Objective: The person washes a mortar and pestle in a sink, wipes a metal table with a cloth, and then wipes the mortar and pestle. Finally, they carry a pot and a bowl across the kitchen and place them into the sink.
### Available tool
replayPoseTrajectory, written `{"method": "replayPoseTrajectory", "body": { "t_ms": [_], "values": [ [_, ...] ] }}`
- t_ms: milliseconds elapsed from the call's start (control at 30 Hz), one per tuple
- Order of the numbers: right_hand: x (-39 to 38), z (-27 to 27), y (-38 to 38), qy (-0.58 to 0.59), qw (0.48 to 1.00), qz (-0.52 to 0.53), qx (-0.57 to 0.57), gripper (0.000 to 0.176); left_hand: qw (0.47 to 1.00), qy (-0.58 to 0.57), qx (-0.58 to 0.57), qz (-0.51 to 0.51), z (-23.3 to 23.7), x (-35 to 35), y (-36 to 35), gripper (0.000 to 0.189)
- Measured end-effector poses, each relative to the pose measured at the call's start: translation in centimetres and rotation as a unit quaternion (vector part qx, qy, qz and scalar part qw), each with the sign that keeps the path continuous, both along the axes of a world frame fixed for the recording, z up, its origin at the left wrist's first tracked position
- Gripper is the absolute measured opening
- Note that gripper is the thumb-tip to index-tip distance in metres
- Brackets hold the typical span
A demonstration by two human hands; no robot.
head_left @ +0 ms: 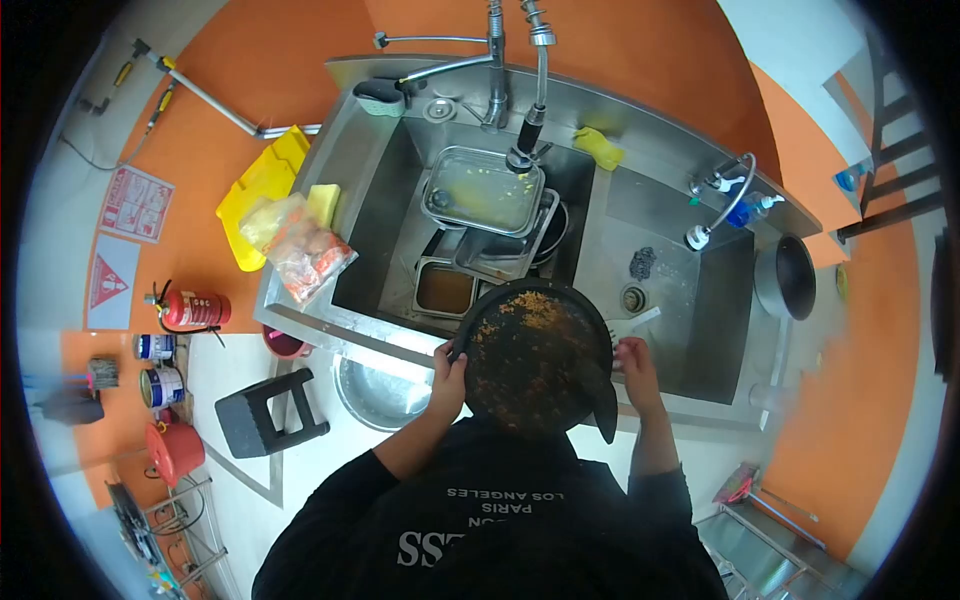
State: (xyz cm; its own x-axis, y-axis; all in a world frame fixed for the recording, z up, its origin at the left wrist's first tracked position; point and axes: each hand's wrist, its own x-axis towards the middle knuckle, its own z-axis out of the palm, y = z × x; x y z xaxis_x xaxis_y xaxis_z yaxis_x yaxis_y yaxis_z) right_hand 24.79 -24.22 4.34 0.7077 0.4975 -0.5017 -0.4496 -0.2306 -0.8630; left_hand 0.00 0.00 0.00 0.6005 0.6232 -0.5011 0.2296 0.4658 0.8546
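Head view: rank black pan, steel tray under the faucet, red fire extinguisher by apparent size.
1. black pan; closest to the camera, which inflates it.
2. steel tray.
3. red fire extinguisher; farther off, so true rank unsure.

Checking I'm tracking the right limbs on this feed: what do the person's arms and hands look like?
The left hand and right hand are bare, with no gloves. The black sleeves end near the elbows, leaving the forearms uncovered. They belong to a black top printed with white lettering. No watch or rings can be made out.
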Motion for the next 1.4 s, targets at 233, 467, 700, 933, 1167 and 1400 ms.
{"method": "replayPoseTrajectory", "body": {
  "t_ms": [233, 467, 700, 933, 1167, 1400],
  "values": [
    [-6.0, 7.0, 0.3, -0.269, 0.812, 0.346, -0.384, 0.061, 0.989, -0.050, 0.139, 0.032, 0.7, -0.5, 0.5, 0.039],
    [-4.3, 7.6, 1.9, -0.129, 0.893, 0.306, -0.305, 0.054, 0.962, -0.087, 0.259, 0.029, 4.2, 0.1, 1.9, 0.048],
    [-6.8, 7.8, 12.4, 0.191, 0.969, 0.143, 0.066, 0.048, 0.964, -0.073, -0.243, -0.079, 10.2, 6.2, 0.5, 0.049],
    [4.3, 8.2, 18.3, -0.062, 0.919, 0.389, -0.025, 0.023, 0.945, -0.216, -0.244, 0.015, 10.9, 9.3, 7.2, 0.036],
    [21.2, 1.5, 33.2, -0.240, 0.937, 0.212, 0.136, 0.029, 0.996, -0.067, -0.053, 0.001, 6.6, 13.2, 14.1, 0.033],
    [20.1, -1.1, 46.7, -0.030, 0.923, 0.375, 0.084, 0.057, 0.994, 0.067, -0.002, -0.082, 2.8, 16.7, 14.4, 0.051]
  ]
}}
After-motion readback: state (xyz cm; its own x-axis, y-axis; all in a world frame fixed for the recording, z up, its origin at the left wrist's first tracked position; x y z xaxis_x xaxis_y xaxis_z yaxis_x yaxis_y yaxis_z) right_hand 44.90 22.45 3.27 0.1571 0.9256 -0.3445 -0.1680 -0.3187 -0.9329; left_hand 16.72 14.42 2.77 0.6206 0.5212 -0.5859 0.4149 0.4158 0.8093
